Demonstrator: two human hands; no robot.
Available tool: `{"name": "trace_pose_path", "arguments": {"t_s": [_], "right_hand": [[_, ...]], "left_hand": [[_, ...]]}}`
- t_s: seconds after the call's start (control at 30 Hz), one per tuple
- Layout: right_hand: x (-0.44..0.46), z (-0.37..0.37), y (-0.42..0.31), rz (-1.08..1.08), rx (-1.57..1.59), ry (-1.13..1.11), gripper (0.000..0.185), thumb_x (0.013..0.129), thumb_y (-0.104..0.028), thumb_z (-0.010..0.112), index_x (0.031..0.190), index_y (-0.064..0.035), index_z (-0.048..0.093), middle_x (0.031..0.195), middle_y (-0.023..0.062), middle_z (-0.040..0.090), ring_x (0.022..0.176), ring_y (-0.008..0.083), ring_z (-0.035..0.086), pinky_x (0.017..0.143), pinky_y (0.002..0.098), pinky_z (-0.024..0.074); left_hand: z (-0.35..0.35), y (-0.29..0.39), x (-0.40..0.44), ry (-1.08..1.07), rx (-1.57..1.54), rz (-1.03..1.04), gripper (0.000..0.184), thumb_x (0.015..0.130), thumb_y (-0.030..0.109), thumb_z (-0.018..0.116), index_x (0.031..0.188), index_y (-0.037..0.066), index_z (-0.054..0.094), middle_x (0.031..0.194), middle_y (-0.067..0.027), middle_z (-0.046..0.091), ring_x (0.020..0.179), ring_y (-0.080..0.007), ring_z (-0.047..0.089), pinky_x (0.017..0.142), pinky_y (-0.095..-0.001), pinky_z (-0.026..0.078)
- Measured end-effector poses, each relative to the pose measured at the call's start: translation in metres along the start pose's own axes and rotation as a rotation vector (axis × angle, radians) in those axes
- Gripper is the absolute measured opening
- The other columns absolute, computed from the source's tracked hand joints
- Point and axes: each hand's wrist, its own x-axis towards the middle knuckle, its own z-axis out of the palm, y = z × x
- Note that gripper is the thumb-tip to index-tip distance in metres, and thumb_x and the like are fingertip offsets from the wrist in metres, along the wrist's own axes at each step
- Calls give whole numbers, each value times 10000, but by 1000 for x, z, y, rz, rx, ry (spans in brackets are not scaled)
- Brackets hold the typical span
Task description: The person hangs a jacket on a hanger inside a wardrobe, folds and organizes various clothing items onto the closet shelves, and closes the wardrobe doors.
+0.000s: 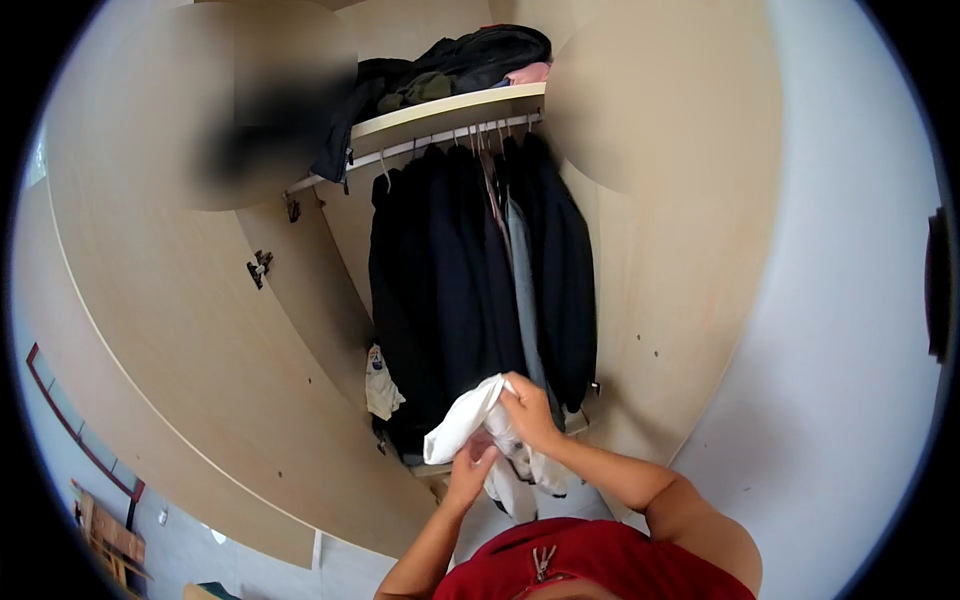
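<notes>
A white garment (464,424) hangs bunched between my hands in front of my red top; what kind of garment it is cannot be made out. My right hand (532,412) grips its upper edge between thumb and fingers. Lower and to the left, my left hand (472,474) holds the cloth from below, with its fingers partly hidden in the folds. The loose part of the fabric droops below my hands, with some dark bits showing at its lower edge. Just beyond it are dark jackets (445,270) on hangers.
An open wardrobe surrounds the rail (368,160). Its left door (190,330) and right door (690,200) stand wide. Dark clothes and a bag-like bundle (490,55) lie on the upper shelf (450,108). A cream cloth (381,388) sits low at the left.
</notes>
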Motion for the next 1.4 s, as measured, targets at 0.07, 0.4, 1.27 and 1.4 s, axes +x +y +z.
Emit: {"name": "trace_pose_path", "arguments": {"t_s": [0.07, 0.4, 1.27, 1.4], "right_hand": [[-9, 1, -1, -49, -49, -34, 203, 837, -41, 550, 1016, 26, 620, 906, 155, 614, 846, 306, 617, 761, 347, 478], [-40, -1, 19, -104, -27, -211, 206, 871, -76, 574, 1036, 37, 623, 1210, 141, 546, 1085, 243, 540, 912, 314, 420], [-89, -40, 70, 142, -239, -204, 195, 835, -152, 685, 946, -10, 610, 868, 131, 644, 765, 267, 620, 694, 325, 483], [-83, -48, 63, 109, -265, -179, 211, 811, -138, 698, 951, -4, 613, 891, 135, 646, 802, 271, 636, 705, 334, 491]], "left_hand": [[-7, -1, 4, 75, -68, -42, 586, 898, 216, 656, 1362, -12, 380, 1233, -106, 523, 1123, -202, 516, 999, -334, 391], [-24, -11, 6, 308, -620, -103, 511, 932, 222, 577, 1382, 93, 371, 1359, -72, 463, 1268, -246, 436, 1083, -406, 331], [-53, -7, -11, 772, 237, 23, 127, 822, 49, 694, 847, 24, 572, 637, 49, 461, 571, -57, 402, 553, -221, 364], [-49, 24, -23, 736, 749, 122, 246, 766, 113, 737, 956, 33, 604, 790, -77, 551, 702, -206, 516, 664, -333, 431]]}}
